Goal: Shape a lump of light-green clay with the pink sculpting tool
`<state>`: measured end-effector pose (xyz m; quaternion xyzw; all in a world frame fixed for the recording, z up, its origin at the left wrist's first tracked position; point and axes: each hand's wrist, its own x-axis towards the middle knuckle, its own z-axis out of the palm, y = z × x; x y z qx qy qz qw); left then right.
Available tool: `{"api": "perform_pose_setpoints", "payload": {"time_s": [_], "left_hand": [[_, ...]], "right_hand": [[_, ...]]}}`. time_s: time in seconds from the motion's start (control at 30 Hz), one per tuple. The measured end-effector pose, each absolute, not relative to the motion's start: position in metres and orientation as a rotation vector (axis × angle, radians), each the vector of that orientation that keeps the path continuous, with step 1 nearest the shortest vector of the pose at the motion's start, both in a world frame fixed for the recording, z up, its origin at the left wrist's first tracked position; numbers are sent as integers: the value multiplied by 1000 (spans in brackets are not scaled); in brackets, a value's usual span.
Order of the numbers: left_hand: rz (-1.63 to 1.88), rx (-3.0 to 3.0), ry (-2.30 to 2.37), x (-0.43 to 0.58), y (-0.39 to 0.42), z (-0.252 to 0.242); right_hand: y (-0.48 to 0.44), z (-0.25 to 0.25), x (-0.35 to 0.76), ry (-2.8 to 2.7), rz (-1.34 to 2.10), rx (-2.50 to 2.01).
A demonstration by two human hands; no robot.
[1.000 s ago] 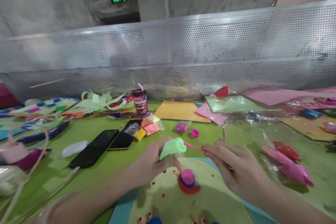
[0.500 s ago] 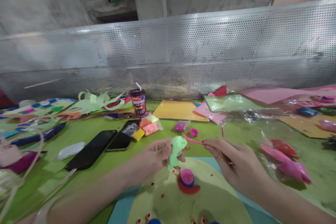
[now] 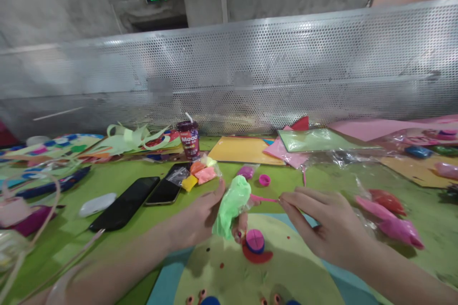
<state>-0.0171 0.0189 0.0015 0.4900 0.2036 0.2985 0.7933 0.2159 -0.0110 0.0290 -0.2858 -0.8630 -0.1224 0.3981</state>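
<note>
Holding green clay lump (image 3: pixel 232 202) in left hand (image 3: pixel 198 217), fingers clamped round it, above clay snail (image 3: pixel 255 244), likely sparing it; pinching pink stick (image 3: pixel 264 198) between right hand (image 3: pixel 324 228) fingertips, tip at lump.

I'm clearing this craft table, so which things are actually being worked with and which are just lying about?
In use: left hand gripping the green clay lump; right hand pinching the pink stick; pale green card with clay figure.
Lying about: black phones, drink cup, clay packets, pink cap, yellow sheet.
</note>
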Motion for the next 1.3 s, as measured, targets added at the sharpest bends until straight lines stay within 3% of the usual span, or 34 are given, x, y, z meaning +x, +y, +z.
{"api": "perform_pose_setpoints", "payload": {"time_s": [0.3,0.5,0.77,1.3], "left_hand": [[639,1135,572,-18,21,-2],[540,1491,550,-22,25,0],[407,1597,926,-11,8,10],[487,1445,722,-16,13,9]], "right_hand": [[-10,24,216,-2245,-299,-728],[-9,14,214,-2309,-397,-828],[-18,5,205,-2437,-340,-811],[-9,34,225,-2399,-446,-728]]}}
